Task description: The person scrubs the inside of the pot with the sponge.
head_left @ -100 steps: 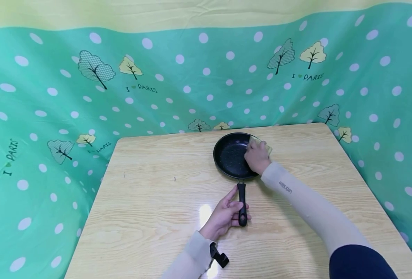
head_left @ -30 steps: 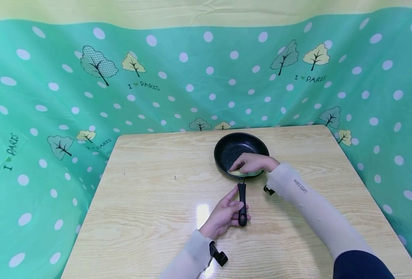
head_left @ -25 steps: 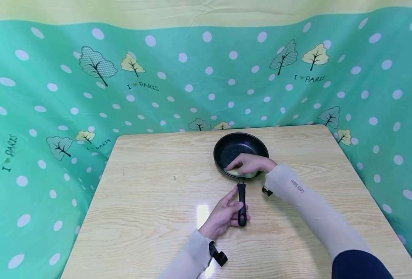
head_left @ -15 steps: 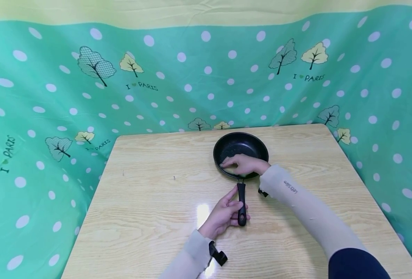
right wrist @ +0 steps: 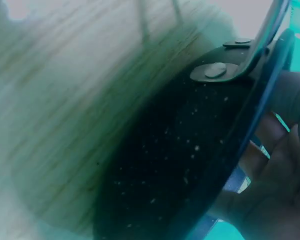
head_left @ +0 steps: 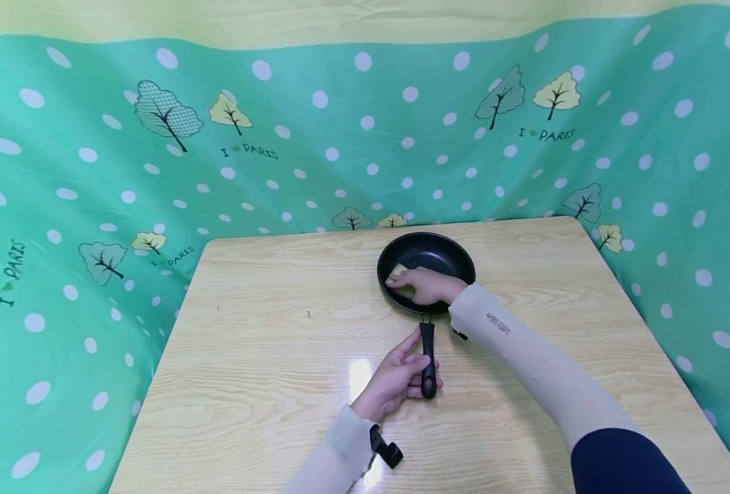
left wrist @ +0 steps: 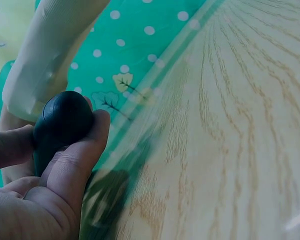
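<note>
A black frying pan (head_left: 442, 252) lies on the table with its handle (head_left: 427, 343) pointing toward me. My left hand (head_left: 392, 379) grips that handle from the left, and its rounded end (left wrist: 65, 119) rises between thumb and fingers in the left wrist view. Inside the pan, my right hand (head_left: 428, 284) holds a pale yellow sponge (head_left: 400, 270) against the left part of the inner surface. Most of the sponge is covered by the hand. In the right wrist view, the pan's speckled outer side (right wrist: 160, 150) stands in front of the right hand's fingers (right wrist: 275, 130).
The wooden table (head_left: 266, 343) extends on both sides of the pan. A green dotted curtain (head_left: 315, 151) hangs behind and along the sides. A black wrist mount (head_left: 387, 447) is strapped on the left sleeve.
From the pan's right side, the right hand with the sponge has gone round to the near edge, then leftward and slightly up along the left side. Left hand and pan have stayed put.
</note>
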The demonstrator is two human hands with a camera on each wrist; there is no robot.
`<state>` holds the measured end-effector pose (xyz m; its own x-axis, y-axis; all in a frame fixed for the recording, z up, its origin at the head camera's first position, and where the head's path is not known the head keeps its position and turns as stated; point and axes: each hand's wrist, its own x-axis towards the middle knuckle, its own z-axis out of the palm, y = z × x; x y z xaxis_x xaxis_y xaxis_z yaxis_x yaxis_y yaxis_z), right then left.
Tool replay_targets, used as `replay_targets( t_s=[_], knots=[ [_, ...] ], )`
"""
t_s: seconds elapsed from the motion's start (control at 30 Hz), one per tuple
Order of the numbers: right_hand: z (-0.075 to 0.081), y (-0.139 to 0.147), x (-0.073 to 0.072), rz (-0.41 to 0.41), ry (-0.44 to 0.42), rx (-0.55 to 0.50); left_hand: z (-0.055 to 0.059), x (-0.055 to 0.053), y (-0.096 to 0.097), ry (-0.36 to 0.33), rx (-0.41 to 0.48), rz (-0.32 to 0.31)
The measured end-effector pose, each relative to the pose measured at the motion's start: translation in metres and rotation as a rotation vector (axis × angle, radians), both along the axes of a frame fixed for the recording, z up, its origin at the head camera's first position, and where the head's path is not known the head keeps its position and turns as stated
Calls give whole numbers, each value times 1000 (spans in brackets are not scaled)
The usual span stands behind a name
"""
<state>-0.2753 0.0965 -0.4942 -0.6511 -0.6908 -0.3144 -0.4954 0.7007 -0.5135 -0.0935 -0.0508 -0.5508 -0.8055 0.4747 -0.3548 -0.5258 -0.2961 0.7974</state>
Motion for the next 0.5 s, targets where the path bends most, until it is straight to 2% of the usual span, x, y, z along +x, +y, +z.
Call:
replay_targets(
  t_s=[0.17, 0.5],
  knots=[
    [-2, -6, -6, -20, 58, 62, -1, 0, 1, -6, -2, 3],
    [-8, -4, -16, -66, 102, 74, -2, 0, 1, 5, 5, 3]
  ],
)
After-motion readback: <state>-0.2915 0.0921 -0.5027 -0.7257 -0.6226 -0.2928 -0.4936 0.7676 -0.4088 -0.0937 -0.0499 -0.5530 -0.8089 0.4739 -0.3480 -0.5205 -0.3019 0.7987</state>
